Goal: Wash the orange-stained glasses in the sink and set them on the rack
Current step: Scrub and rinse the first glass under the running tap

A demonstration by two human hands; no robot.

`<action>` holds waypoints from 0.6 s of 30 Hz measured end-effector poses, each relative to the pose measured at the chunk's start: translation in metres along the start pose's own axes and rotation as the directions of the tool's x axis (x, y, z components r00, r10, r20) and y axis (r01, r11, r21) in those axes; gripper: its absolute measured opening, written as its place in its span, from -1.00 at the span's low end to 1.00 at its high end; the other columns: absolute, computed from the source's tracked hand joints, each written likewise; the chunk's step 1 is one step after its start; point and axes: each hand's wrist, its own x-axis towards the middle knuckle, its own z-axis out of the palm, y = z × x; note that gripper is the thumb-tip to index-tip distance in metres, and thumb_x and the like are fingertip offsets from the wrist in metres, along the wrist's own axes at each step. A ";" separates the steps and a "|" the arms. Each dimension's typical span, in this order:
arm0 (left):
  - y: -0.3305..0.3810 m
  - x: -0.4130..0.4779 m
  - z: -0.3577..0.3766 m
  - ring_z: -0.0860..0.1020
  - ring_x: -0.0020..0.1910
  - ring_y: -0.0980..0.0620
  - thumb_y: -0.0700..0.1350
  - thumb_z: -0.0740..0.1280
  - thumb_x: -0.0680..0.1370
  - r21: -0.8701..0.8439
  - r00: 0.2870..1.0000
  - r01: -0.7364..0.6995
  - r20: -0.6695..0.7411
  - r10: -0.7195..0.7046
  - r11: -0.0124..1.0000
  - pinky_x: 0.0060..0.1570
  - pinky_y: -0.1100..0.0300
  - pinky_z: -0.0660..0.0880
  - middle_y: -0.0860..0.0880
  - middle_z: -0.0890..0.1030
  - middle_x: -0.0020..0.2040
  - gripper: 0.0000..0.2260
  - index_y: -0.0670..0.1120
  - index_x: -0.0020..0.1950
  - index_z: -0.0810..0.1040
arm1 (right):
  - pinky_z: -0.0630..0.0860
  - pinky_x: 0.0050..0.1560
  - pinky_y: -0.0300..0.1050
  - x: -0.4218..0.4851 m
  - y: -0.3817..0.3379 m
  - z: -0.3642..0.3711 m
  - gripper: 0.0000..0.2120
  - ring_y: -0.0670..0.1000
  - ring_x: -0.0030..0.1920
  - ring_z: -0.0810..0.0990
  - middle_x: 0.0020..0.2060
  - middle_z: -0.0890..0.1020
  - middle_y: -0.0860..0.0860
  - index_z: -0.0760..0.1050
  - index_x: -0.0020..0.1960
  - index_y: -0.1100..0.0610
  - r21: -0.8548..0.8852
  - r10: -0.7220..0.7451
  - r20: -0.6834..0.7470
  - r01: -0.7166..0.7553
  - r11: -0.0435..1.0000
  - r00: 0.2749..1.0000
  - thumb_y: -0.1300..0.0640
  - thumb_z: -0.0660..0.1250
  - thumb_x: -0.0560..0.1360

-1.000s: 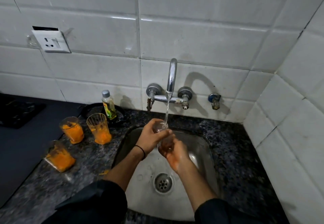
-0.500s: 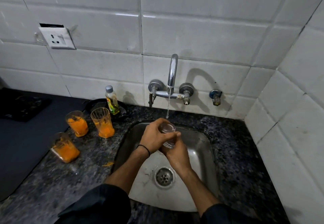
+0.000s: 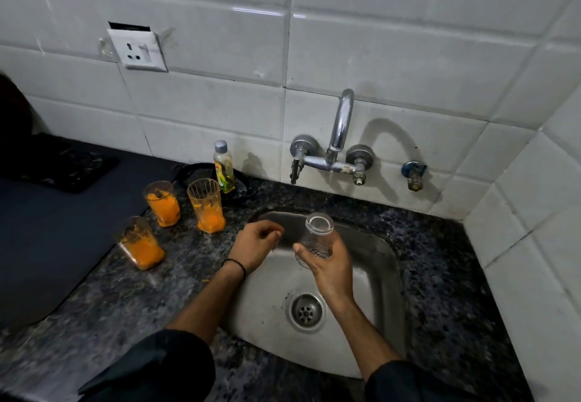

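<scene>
Left hand [image 3: 256,244] is off the one clear glass tumbler [image 3: 316,238] now, fingers loosely curled, empty; right hand [image 3: 330,268] grips it above the steel sink [image 3: 374,263]. I count three orange-stained glasses [image 3: 163,205] on the speckled counter [image 3: 176,291].

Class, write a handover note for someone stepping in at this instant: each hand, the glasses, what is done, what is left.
Left hand: empty, fingers loosely curled, above the left edge of the sink.
Right hand: grips a clear glass over the sink; no orange shows on it.
Three orange-stained glasses stand on the counter left of the sink.
No stream shows at the tap.
Done: one glass apparently rinsed. Left: rack it (no rack in view), then wash the three.
</scene>
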 end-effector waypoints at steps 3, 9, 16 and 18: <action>-0.006 -0.002 -0.015 0.65 -0.09 0.07 -0.23 0.32 0.60 0.015 1.000 -0.001 0.025 0.001 1.000 -0.13 0.39 0.52 -0.04 0.70 -0.03 -0.85 -0.10 0.08 0.67 | 0.48 0.14 -0.29 0.005 -0.007 0.017 -0.50 -0.19 0.06 0.52 0.09 0.43 -0.19 0.53 0.16 -0.11 -0.080 -0.016 -0.007 0.016 0.997 1.000 -0.07 0.63 0.29; -0.005 0.007 -0.100 0.62 -0.24 0.20 -0.28 0.30 0.61 -0.186 0.993 -0.090 -0.094 0.073 0.979 -0.21 0.35 0.51 -0.04 0.68 -0.11 -0.85 -0.17 0.08 0.65 | 0.51 -0.22 -0.15 0.031 -0.072 0.087 -0.64 -0.09 -0.27 0.56 -0.25 0.62 0.03 0.58 -0.12 0.13 0.246 0.073 0.216 -0.127 0.961 0.974 -0.11 0.59 0.30; -0.045 0.027 -0.256 0.65 -0.23 0.04 -0.27 0.26 0.63 -0.297 0.947 -0.096 -0.321 -0.004 0.950 -0.31 0.28 0.49 -0.02 0.71 -0.14 -0.80 -0.07 0.00 0.66 | 0.44 -0.37 -0.18 0.070 -0.172 0.240 -0.68 -0.04 -0.37 0.53 -0.35 0.57 -0.01 0.55 -0.03 0.11 0.462 0.190 0.572 -0.505 0.729 0.798 -0.16 0.32 0.53; -0.075 0.039 -0.306 0.63 -0.23 0.04 -0.27 0.24 0.63 -0.285 0.931 -0.036 -0.358 -0.071 0.958 -0.31 0.28 0.46 -0.01 0.70 -0.13 -0.77 -0.02 -0.03 0.64 | 0.43 -0.33 -0.14 0.084 -0.194 0.297 -0.57 -0.03 -0.37 0.49 -0.32 0.54 0.00 0.53 0.02 0.13 0.427 0.221 0.638 -0.578 0.696 0.737 -0.25 0.36 0.47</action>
